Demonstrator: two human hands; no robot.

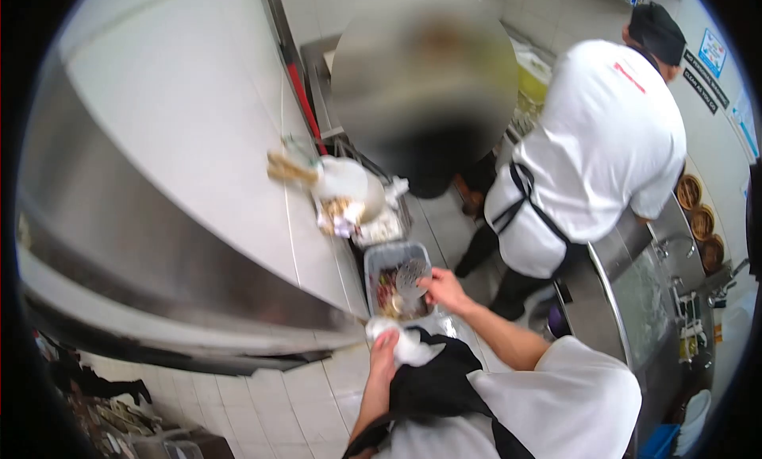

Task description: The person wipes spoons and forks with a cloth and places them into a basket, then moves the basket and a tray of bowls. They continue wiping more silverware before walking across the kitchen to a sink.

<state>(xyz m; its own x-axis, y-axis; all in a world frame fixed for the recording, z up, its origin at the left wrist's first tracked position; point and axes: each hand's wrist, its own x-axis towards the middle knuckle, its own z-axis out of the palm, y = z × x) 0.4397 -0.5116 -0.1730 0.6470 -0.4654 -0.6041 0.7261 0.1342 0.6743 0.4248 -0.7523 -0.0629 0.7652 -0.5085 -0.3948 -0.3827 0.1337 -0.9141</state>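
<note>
My right hand point(446, 291) is closed round a round, perforated metal skimmer point(413, 278) and holds it over a grey plastic bin point(379, 255). Dark and pale food scraps point(388, 294) lie in the bin, partly covered by the skimmer. At the near end of the bin, my left hand point(385, 349) grips a crumpled white cloth point(414, 351), which hangs in front of my black apron point(435, 379).
A white container with wooden-looking sticks point(294, 169) stands beyond the bin against the wall. To the right, a co-worker point(591, 149) faces a steel counter with a sink point(643, 300). A large steel surface point(159, 221) curves along my left. Another figure is blurred out ahead.
</note>
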